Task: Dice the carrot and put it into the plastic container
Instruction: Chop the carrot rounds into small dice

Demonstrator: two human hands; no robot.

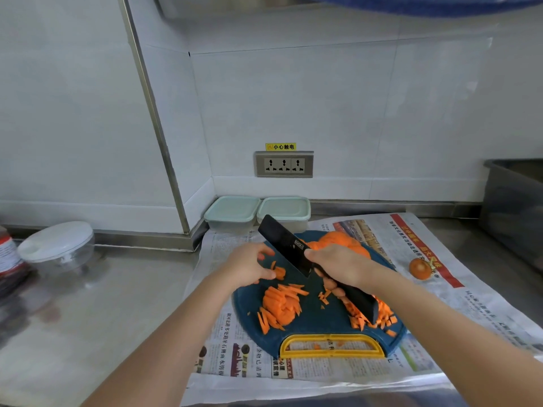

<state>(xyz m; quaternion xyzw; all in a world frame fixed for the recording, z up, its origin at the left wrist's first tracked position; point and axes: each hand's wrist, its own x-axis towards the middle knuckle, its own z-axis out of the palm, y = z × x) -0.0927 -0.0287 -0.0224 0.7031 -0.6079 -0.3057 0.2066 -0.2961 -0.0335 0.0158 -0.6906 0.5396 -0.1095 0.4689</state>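
On the dark blue cutting board point(311, 318) lie carrot strips and slices point(280, 305) at the left, diced carrot point(382, 317) at the right and a pile of larger carrot pieces point(342, 240) at the back. My right hand point(338, 264) grips the black cleaver point(286, 243) by its handle, blade raised and pointing to the back left. My left hand point(249, 264) pinches a small stack of carrot slices point(279, 272) on the board just left of the blade. Two lidded plastic containers point(232, 212) point(285, 210) stand against the wall behind the board.
Newspaper point(440, 289) covers the steel counter under the board, with a carrot end point(420, 268) lying on it at the right. A round clear lidded tub point(58, 248) stands at the left. A steel tray point(517, 207) sits at the far right. A wall socket point(283, 164) is behind.
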